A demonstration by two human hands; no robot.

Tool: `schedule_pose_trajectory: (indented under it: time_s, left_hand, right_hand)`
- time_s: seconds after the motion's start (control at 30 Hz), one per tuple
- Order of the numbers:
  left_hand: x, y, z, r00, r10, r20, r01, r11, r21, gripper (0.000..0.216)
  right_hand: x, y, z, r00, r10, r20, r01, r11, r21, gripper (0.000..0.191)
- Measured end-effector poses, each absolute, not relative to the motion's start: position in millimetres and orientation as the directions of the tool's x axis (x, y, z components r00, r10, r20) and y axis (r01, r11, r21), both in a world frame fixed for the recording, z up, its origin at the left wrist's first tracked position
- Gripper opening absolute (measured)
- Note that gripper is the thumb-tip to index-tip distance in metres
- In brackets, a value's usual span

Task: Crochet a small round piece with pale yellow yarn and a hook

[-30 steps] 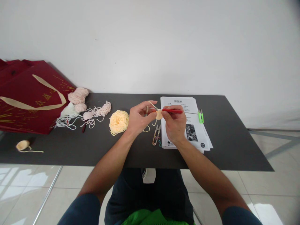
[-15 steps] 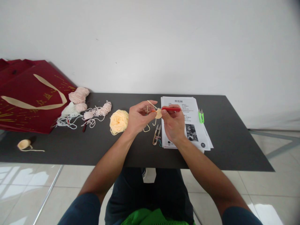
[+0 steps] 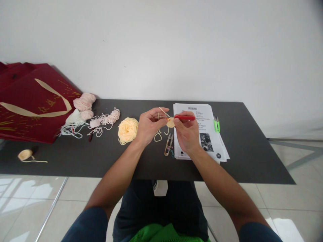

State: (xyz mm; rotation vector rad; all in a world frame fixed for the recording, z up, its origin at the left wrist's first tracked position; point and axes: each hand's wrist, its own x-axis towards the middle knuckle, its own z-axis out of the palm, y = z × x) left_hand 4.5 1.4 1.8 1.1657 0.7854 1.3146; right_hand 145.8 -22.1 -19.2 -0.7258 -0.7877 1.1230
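Observation:
My right hand [image 3: 187, 131] is closed around the red handle of a crochet hook [image 3: 185, 118], whose thin metal shaft points left. Between my two hands is a small, round, pale yellow crochet piece [image 3: 170, 122], with a short yarn tail hanging below it. My left hand [image 3: 151, 125] grips the left edge of this piece, and pale yellow yarn [image 3: 163, 111] runs over its raised fingers. The hook's tip is too small to make out by those fingers. Left of my left hand lies the yellow yarn ball [image 3: 128, 130], a loose strand looping on the table nearby.
Thread snips [image 3: 168, 145] lie beside printed sheets [image 3: 181, 155]; green-handled snips [image 3: 216, 125] rest at the sheets' right edge. Pink yarn [image 3: 111, 117], white yarn [image 3: 73, 122] and a dark red bag [image 3: 30, 101] occupy the left. A small crocheted cup [image 3: 25, 154] sits near the front-left edge.
The crochet piece has tilted so more of its round face shows. The hook has shifted slightly right and down. The loose strand under my left hand now forms a fuller loop.

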Motion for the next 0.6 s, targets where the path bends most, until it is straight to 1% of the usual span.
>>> schedule_pose_trajectory:
  time_s: [0.13,0.3,0.4,0.5,0.6]
  left_hand:
    - [6.3,0.1,3.4,0.145,0.972,0.183,-0.270,-0.139,0.953,0.034]
    - [6.5,-1.4,5.4,0.146,0.969,0.201,-0.266,-0.158,0.951,0.036]
    - [5.0,-1.5,5.9,0.168,0.966,0.197,-0.255,-0.151,0.955,0.040]
    - [3.8,-1.7,7.0,0.179,0.965,0.191,-0.197,-0.155,0.968,0.042]
    - [4.2,-2.1,7.5,0.176,0.964,0.200,-0.154,-0.174,0.973,0.042]
  right_hand:
    - [145.9,-23.2,-20.1,0.167,0.962,0.215,-0.469,0.269,-0.841,0.023]
    - [146.6,-23.0,-20.7,0.088,0.974,0.211,-0.451,0.227,-0.863,0.024]
    - [146.3,-22.2,-20.7,0.123,0.975,0.184,-0.470,0.221,-0.855,0.024]
    - [145.6,-21.9,-20.3,0.176,0.971,0.160,-0.465,0.225,-0.856,0.026]
    - [145.2,-22.2,-20.6,0.188,0.970,0.151,-0.442,0.221,-0.870,0.028]
